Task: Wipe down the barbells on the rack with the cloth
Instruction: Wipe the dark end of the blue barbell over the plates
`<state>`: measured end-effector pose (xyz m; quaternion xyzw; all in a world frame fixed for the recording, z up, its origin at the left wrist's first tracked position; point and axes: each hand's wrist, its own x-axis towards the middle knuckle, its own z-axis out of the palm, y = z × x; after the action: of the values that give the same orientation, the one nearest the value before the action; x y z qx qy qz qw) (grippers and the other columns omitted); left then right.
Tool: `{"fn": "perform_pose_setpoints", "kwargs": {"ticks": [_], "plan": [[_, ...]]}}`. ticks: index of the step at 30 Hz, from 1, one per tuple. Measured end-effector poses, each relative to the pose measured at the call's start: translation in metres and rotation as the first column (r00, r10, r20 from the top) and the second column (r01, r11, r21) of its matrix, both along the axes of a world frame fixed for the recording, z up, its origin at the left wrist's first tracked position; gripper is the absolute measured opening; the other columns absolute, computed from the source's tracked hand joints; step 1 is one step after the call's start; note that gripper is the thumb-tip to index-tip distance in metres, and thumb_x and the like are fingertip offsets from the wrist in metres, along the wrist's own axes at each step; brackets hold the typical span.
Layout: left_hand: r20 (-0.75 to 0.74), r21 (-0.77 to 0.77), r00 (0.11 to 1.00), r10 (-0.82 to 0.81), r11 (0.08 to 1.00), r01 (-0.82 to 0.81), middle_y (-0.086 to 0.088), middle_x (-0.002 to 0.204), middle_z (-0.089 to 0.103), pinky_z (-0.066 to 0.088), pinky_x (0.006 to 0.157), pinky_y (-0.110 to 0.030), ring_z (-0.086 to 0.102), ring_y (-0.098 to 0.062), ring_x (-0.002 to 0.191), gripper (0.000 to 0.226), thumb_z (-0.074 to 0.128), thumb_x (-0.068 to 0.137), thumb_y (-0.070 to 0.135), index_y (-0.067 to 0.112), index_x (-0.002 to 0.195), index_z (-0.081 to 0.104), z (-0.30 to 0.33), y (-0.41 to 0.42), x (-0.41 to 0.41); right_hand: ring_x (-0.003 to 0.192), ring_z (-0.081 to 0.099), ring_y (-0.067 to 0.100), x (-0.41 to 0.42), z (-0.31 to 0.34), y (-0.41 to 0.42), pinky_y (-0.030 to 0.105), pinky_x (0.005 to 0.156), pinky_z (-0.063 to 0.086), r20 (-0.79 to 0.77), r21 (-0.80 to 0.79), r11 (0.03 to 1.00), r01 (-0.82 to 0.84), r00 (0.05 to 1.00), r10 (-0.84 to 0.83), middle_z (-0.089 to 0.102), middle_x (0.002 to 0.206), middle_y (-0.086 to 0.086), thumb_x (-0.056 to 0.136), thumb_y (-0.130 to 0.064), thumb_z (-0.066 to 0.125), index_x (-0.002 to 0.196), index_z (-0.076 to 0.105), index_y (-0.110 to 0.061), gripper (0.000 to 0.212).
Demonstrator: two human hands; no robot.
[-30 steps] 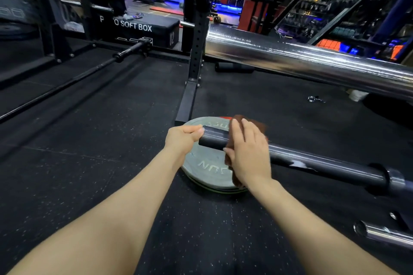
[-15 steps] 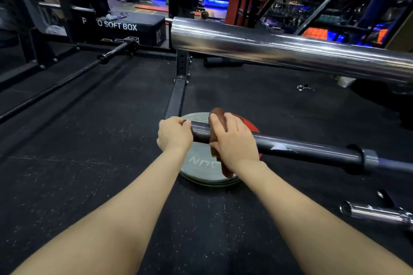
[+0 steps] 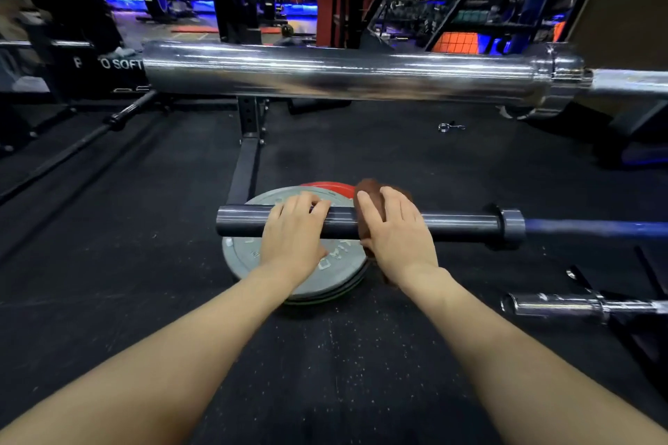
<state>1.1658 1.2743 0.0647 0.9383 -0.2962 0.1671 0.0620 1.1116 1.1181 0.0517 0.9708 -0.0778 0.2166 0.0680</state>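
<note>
A dim gym is seen, lit by blue strips far beyond the hands, with dark racks and shelving filling the background. The floor (image 3: 108, 264) is covered in black speckled rubber matting, and it lies beneath everything near the hands.

Above and beyond the hands, a thick chrome sleeve (image 3: 325, 74) is stretched across the view, ended at its right by a collar. A black box (image 3: 108, 65) lettered "SOFT" is set behind its left end. A black upright (image 3: 249, 119) with holes is planted on the floor beyond the hands, its foot running toward them. To the far left a thin black bar (image 3: 90, 137) is laid diagonally over the floor.

The dark sleeve (image 3: 459, 226) of a barbell is held level at the hands, and its free end is found just left of the left hand; a collar and a bluish shaft continue to the right. Directly under the hands a grey plate (image 3: 253, 256) is lain flat on the floor, stacked on others, with a red plate (image 3: 332, 189) showing behind.

The left hand (image 3: 294, 238) is curled over the sleeve and grips it. Just to its right, the right hand (image 3: 395, 231) is wrapped round the brown cloth (image 3: 368, 191), which is pressed against the sleeve.

Right of and nearer than the hands, a small chrome bar end (image 3: 549, 305) is seen. Beyond the right hand a spring clip (image 3: 448, 126) is left on the floor.
</note>
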Motion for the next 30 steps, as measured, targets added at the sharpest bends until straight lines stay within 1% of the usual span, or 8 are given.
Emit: {"fn": "perform_pose_setpoints", "kwargs": {"ticks": [6,9,13,16,18,21,24,30], "plan": [[0.074,0.162,0.997,-0.012,0.987,0.000,0.004,0.113,0.051,0.033,0.083,-0.026,0.049,-0.017,0.107,0.046,0.071,0.079,0.034,0.023,0.119,0.052,0.013,-0.016,0.007,0.104,0.062,0.043,-0.015,-0.009,-0.035,0.049,0.085,0.052,0.012,0.001,0.999,0.037,0.999,-0.037,0.060,0.115,0.030,0.043,-0.023,0.095,0.122,0.064,-0.008,0.086],[0.000,0.203,1.000,0.001,0.979,-0.001,0.002,0.110,0.051,0.035,0.073,-0.028,0.050,-0.019,0.104,0.041,0.072,0.079,0.030,0.021,0.115,0.055,0.019,-0.019,0.011,0.106,0.061,0.044,-0.026,-0.013,-0.054,0.050,0.085,0.052,0.018,0.007,0.995,0.101,0.995,-0.101,0.058,0.119,0.031,0.046,-0.014,0.093,0.126,0.060,-0.008,0.087],[-0.141,0.205,0.990,-0.001,0.978,0.030,0.001,0.110,0.052,0.038,0.068,-0.030,0.051,-0.021,0.105,0.046,0.078,0.074,0.031,0.023,0.115,0.059,0.030,-0.021,0.019,0.108,0.058,0.048,-0.035,-0.011,-0.057,0.053,0.086,0.052,0.098,0.047,0.994,0.098,0.990,-0.102,0.056,0.122,0.033,0.050,0.014,0.078,0.126,0.059,-0.002,0.080],[-0.208,0.225,0.978,0.001,0.973,0.047,0.001,0.111,0.056,0.040,0.069,-0.029,0.055,-0.022,0.103,0.049,0.079,0.071,0.033,0.024,0.116,0.061,0.036,-0.021,0.024,0.112,0.057,0.045,-0.027,-0.012,-0.031,0.051,0.088,0.051,0.139,0.146,0.987,0.065,0.987,-0.085,0.058,0.125,0.027,0.048,0.015,0.075,0.124,0.061,-0.003,0.079],[-0.239,0.229,0.971,0.009,0.972,0.048,0.002,0.109,0.061,0.041,0.071,-0.028,0.058,-0.023,0.101,0.052,0.080,0.069,0.034,0.024,0.116,0.062,0.041,-0.021,0.027,0.120,0.053,0.041,-0.020,-0.008,-0.005,0.045,0.096,0.047,0.152,0.152,0.988,-0.014,0.988,-0.010,0.053,0.134,0.023,0.060,0.011,0.068,0.129,0.058,-0.007,0.072],[-0.272,0.263,0.962,0.028,0.964,0.047,0.002,0.114,0.063,0.042,0.076,-0.028,0.058,-0.023,0.105,0.057,0.081,0.068,0.036,0.026,0.121,0.061,0.049,-0.023,0.027,0.146,0.009,0.030,-0.016,-0.003,0.015,0.037,0.118,0.017,-0.008,0.160,0.982,-0.102,0.995,0.104,0.007,0.159,0.013,0.088,0.007,0.042,0.153,0.013,-0.019,0.075],[-0.339,0.267,0.939,0.053,0.963,0.042,0.002,0.121,0.060,0.045,0.084,-0.030,0.056,-0.024,0.111,0.067,0.083,0.067,0.035,0.027,0.128,0.056,0.054,-0.023,0.029,0.147,-0.003,0.022,-0.029,0.001,-0.004,0.033,0.117,0.020,-0.056,0.201,0.974,-0.101,0.992,0.115,-0.005,0.160,0.004,0.089,0.009,0.040,0.152,0.005,-0.030,0.082],[-0.474,0.189,0.879,0.059,0.981,0.036,0.001,0.128,0.058,0.046,0.092,-0.031,0.053,-0.024,0.118,0.072,0.085,0.067,0.027,0.024,0.131,0.053,0.056,-0.023,0.033,0.144,0.007,0.028,-0.058,0.001,-0.069,0.031,0.114,0.019,-0.064,0.304,0.926,0.222,0.975,-0.213,0.002,0.159,0.010,0.089,0.005,0.049,0.152,0.011,-0.032,0.082]]}}
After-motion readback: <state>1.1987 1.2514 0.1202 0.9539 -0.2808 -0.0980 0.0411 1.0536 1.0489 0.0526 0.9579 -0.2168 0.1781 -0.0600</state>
